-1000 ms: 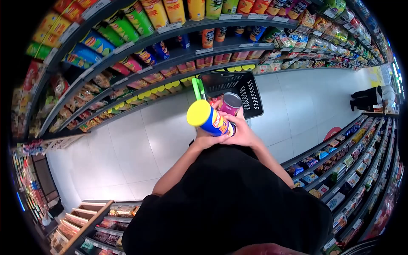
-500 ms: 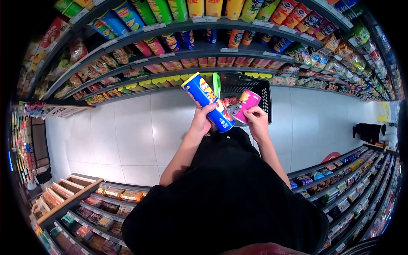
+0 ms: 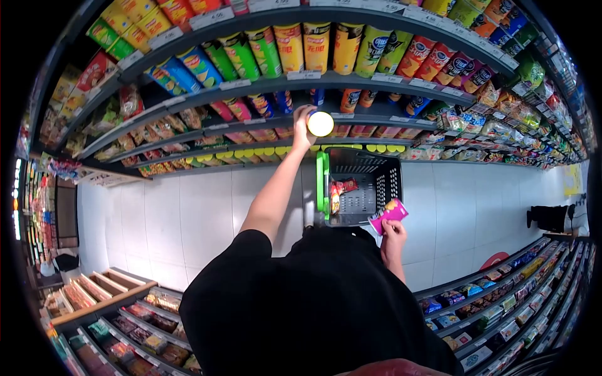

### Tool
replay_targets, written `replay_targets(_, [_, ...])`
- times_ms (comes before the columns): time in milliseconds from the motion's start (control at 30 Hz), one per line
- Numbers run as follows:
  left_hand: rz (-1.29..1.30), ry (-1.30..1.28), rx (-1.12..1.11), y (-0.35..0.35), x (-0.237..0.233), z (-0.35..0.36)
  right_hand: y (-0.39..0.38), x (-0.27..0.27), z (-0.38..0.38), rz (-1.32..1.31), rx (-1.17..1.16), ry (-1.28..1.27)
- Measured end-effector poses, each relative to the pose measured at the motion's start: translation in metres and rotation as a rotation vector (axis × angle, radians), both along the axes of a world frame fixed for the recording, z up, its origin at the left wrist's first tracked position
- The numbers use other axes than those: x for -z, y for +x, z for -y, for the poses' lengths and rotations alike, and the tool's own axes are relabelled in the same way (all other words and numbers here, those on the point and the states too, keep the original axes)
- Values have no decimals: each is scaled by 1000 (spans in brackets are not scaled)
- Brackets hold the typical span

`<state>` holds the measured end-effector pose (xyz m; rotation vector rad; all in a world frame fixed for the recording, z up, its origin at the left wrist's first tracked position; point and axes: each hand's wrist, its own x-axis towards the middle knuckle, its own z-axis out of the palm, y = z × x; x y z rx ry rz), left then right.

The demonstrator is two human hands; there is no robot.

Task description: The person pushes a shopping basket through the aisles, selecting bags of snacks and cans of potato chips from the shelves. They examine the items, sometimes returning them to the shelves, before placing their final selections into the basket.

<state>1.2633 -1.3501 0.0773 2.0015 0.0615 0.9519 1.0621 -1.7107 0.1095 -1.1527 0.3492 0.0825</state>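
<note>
Head view, left hand (image 3: 302, 128) gripping canister (image 3: 321, 124), sides mostly hidden, right hand (image 3: 394, 232) pinching pink can (image 3: 389, 215)

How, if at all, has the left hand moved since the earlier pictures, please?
Yes, the left hand has moved forward, much nearer the snack shelves, bringing the canister along with it.

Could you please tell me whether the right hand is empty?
No, the right hand is holding a pink canister.
</note>
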Motion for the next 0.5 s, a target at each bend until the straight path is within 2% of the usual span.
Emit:
replay_targets(33, [69, -37, -20, 19, 21, -6, -2, -1, 3, -30, 60, -51])
replay_targets(133, [-112, -52, -63, 53, 40, -25, -11, -8, 17, -80, 177, -139])
replay_targets(233, [-119, -98, -3, 71, 58, -41, -23, -1, 41, -105, 263, -201])
replay_targets(300, [-169, -101, -38, 79, 66, -48, -30, 5, 55, -123, 310, -214])
replay_targets(367, [-233, -227, -22, 92, 90, -58, -36, 1, 61, -161, 361, -205])
replay_targets(400, [-294, -330, -48, 94, 87, -57, -38, 2, 64, -138, 369, -187])
replay_targets(433, [-309, -556, 34, 112, 123, -69, -41, 2, 68, -128, 351, -218])
replay_targets(467, [-357, -526, 26, 125, 149, -83, -41, 2, 70, -131, 348, -231])
replay_targets(500, [-318, -676, 144, 135, 161, -91, -39, 3, 69, -121, 361, -247])
